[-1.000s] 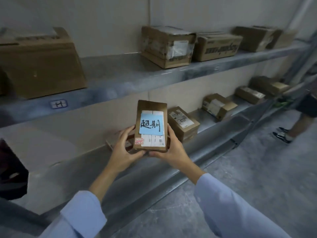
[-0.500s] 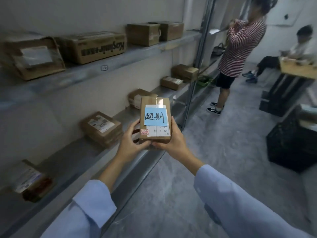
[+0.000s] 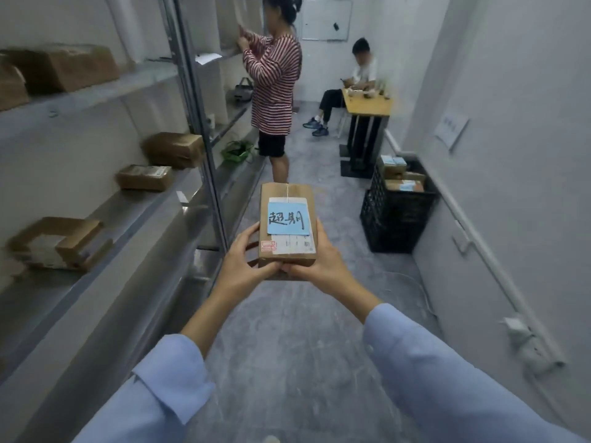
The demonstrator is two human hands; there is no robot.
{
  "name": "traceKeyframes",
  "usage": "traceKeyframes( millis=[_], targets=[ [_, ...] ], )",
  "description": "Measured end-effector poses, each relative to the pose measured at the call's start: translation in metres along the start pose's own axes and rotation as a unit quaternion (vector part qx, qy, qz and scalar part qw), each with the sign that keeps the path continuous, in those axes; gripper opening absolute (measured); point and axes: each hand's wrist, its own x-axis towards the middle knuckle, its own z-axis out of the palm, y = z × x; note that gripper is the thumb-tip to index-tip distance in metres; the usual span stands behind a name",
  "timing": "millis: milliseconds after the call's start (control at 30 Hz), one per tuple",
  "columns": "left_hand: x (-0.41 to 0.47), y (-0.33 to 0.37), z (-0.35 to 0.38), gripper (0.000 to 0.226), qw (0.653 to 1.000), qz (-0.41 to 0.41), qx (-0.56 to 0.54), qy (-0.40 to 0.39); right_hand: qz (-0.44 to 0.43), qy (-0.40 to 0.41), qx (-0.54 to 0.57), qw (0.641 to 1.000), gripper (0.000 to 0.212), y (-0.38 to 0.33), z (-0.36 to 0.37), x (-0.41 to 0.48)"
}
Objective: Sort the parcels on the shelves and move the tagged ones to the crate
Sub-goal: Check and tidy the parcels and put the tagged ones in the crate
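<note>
I hold a small brown parcel (image 3: 281,199) out in front of me with both hands; a blue handwritten tag (image 3: 288,218) is stuck on its top over a white label. My left hand (image 3: 240,260) grips its left side and near corner. My right hand (image 3: 319,262) grips its right side and near edge. A black crate (image 3: 395,215) stands on the floor by the right wall, ahead and to the right, with blue-tagged parcels (image 3: 403,183) inside it.
Metal shelves (image 3: 105,225) run along the left with several untagged parcels (image 3: 145,177). A person in a striped top (image 3: 273,87) stands in the aisle ahead by the shelves. Another person sits at a small table (image 3: 367,105) at the far end. Grey floor stretches between.
My view has swung right, from facing the shelves to looking down the aisle. The tagged parcel stays in both hands, and the crate has come fully into view.
</note>
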Motion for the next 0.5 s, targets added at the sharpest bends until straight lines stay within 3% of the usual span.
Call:
traceKeyframes(
  millis=[267,500],
  targets=[
    [0.115,-0.011,0.118,0.079,0.996,0.022,-0.034,-0.084,0.062,0.065,-0.013,0.996,0.097,0.076,-0.099,0.061],
    [0.256,-0.029,0.192,0.078,0.991,0.023,-0.042,-0.124,0.092,0.091,-0.023,0.991,0.088,0.132,-0.164,0.174]
  ],
)
